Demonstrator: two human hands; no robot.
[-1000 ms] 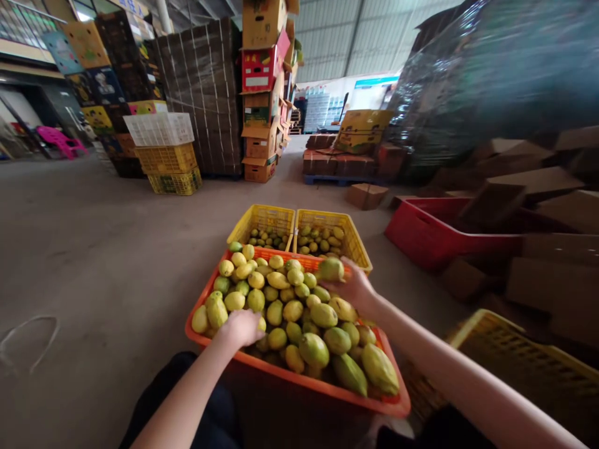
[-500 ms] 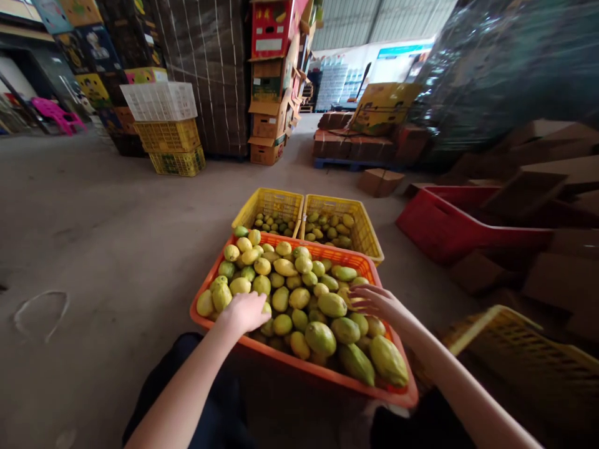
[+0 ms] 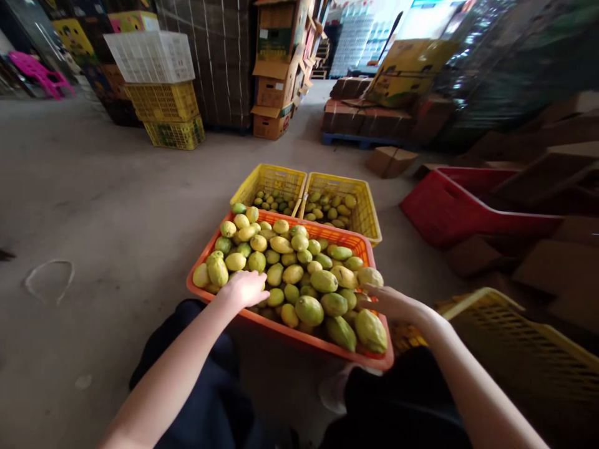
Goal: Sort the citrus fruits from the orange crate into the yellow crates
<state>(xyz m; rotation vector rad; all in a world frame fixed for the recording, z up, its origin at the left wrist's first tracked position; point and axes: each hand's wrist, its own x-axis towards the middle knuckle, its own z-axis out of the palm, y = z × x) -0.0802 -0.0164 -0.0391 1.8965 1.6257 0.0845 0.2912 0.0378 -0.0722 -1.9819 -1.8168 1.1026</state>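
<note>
Yellow-green oval fruits (image 3: 292,274) heap up in an orange plastic crate (image 3: 318,350) in front of my knees. My left hand (image 3: 243,289) lies palm down over the fruits at the near left rim, fingers extended and slightly apart. Whatever sits beneath its palm is hidden. At the right rim my right hand (image 3: 386,302) reaches in from the side with outstretched fingers. Just beyond those fingers a pale yellow-green fruit (image 3: 370,277) overlaps the rim, seemingly touching them. The far side of that fruit is hidden, and I see no clear grip on it.
Two yellow crates (image 3: 372,212) holding smaller amounts of fruit adjoin the far side. A red bin (image 3: 435,212) with cardboard stands right, above another yellow crate (image 3: 510,337). Stacked crates (image 3: 161,100), carton stacks (image 3: 274,93) and a loaded pallet (image 3: 350,138) stand farther back.
The view has tipped downward, so the crate appears higher. My right hand has shifted nearer me along the right rim, uncovering the pale fruit there. My left hand stays at the near left rim.
</note>
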